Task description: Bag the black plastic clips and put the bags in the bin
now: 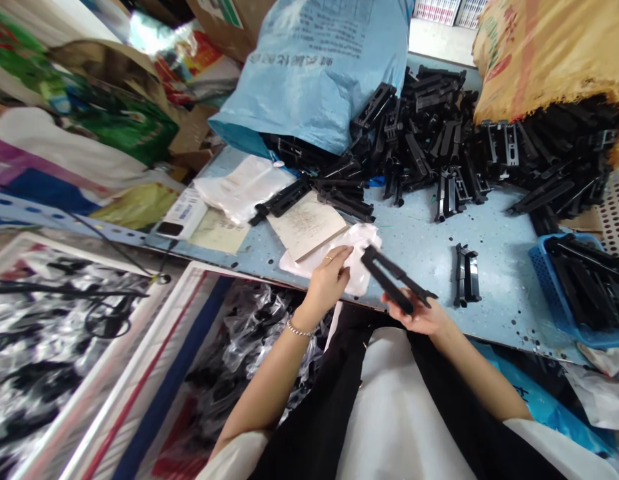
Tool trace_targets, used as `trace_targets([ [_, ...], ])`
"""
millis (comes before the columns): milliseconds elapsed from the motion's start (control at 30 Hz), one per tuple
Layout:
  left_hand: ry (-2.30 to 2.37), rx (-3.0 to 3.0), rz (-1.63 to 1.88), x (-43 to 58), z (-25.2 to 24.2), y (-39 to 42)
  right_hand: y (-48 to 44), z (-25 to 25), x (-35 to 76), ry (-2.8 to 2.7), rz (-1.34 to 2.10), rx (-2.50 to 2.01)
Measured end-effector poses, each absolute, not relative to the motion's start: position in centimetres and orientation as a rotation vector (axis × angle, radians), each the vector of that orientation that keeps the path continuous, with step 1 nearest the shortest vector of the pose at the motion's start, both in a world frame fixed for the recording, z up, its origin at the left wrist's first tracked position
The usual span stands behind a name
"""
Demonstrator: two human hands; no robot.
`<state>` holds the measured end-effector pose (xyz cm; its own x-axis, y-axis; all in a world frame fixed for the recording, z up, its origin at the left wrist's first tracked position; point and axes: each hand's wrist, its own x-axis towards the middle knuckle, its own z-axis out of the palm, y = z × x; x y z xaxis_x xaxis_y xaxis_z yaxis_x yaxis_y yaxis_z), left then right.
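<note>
My right hand (423,319) is closed on a long black plastic part (394,280), held over the near edge of the light blue table (419,233). My left hand (330,279) pinches a clear white plastic bag (362,257) that lies on the table just left of the part. A tan card (309,223) rests behind the bag. One more black part (466,275) lies alone on the table to the right.
A big heap of black parts (439,147) fills the far side, spilling from a blue sack (319,73) and a yellow sack (544,53). A blue basket (579,280) of parts stands at the right. Bagged parts lie in boxes (64,347) on the left.
</note>
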<state>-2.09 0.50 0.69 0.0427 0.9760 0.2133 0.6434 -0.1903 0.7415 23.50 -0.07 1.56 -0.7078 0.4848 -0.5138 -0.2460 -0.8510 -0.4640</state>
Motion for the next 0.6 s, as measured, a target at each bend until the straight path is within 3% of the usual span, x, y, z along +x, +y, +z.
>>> trace_targets([
  [133, 1.536, 1.945, 0.977, -1.4, 0.8, -0.6, 0.1, -0.3, 21.5, -0.411, 2.666, -0.742],
  [300, 1.205, 2.149, 0.996, 1.1, 1.7, -3.2, 2.1, -1.3, 19.2, -0.762, 2.234, -0.986],
  [467, 1.108, 2.126, 0.944, 2.5, 2.2, -3.6, 1.1, 1.0, 19.3, -1.280, 1.629, -1.310],
  [600, 1.370, 2.054, 0.974, 0.1, 4.3, -5.2, -0.3, 3.1, 20.8, -1.369, 1.854, -1.152],
])
